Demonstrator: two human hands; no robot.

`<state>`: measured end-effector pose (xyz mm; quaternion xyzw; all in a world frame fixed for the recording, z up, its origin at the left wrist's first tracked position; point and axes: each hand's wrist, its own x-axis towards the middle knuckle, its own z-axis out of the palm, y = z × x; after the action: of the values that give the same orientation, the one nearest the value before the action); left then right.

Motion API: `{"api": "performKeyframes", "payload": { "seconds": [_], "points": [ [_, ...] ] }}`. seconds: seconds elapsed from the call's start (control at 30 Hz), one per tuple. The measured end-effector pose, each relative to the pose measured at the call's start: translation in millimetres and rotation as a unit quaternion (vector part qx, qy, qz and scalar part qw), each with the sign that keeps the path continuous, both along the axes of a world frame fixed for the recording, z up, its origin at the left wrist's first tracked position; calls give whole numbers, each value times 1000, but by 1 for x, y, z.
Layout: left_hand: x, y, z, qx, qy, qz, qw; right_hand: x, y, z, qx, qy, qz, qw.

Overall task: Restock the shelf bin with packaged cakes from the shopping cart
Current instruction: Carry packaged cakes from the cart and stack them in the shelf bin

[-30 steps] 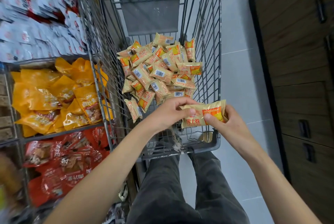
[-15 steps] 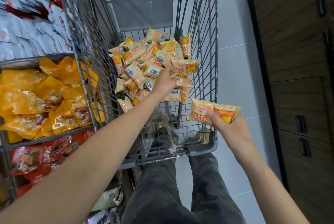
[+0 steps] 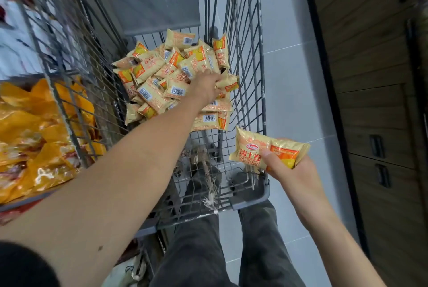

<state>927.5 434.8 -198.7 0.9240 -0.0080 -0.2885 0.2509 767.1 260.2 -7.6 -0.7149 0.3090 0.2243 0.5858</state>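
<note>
A grey wire shopping cart (image 3: 252, 78) holds a heap of several yellow-and-orange packaged cakes (image 3: 159, 78). My left hand (image 3: 207, 86) reaches deep into the cart and its fingers curl round a cake pack (image 3: 231, 83) at the right side of the heap. My right hand (image 3: 293, 168) stays near the cart's near right corner and grips a stack of cake packs (image 3: 257, 147), thumb pressed on the front.
A wire shelf bin (image 3: 67, 110) with shiny orange snack bags (image 3: 27, 134) stands at the left, against the cart's side. White packets sit on the shelf above. A dark wooden cabinet (image 3: 375, 101) lines the right side of the tiled aisle. My legs are below the cart.
My left hand let go of the stack in my right hand and reached forward into the heap, closing on a pack there. My right hand with the stack shifted slightly right.
</note>
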Motion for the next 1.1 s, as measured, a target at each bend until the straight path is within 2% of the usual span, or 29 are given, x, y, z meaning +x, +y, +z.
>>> {"api": "performKeyframes", "payload": {
  "seconds": [0.2, 0.3, 0.43, 0.5, 0.63, 0.73, 0.87, 1.0, 1.1],
  "points": [
    [-58, 15, 63, -54, -80, 142, 985, -1, -1, 7, 15, -4, 16, 1000],
    [-104, 30, 113, -114, -57, 227, 965, 0, -2, 18, 26, -13, 45, 999],
    [-178, 42, 169, -143, -42, 299, 943, -6, -6, 31, 39, -28, 103, 993],
    [-213, 38, 188, -148, -40, 359, 921, -15, -12, 37, 48, -38, 141, 988],
    [-283, 9, 218, -171, -85, 498, 846, -36, -31, 47, 74, -42, 205, 975],
    [-343, -24, 236, -142, -127, 571, 798, -54, -46, 51, 88, -42, 276, 956],
    [-429, -72, 254, -179, -128, 679, 700, -82, -44, 54, 101, -33, 366, 925],
    [-518, -102, 278, -171, -128, 758, 616, -127, -13, 58, 118, -3, 491, 863],
    [-584, -112, 297, -135, -162, 822, 530, -172, 26, 73, 121, -21, 591, 797]
  ]
}}
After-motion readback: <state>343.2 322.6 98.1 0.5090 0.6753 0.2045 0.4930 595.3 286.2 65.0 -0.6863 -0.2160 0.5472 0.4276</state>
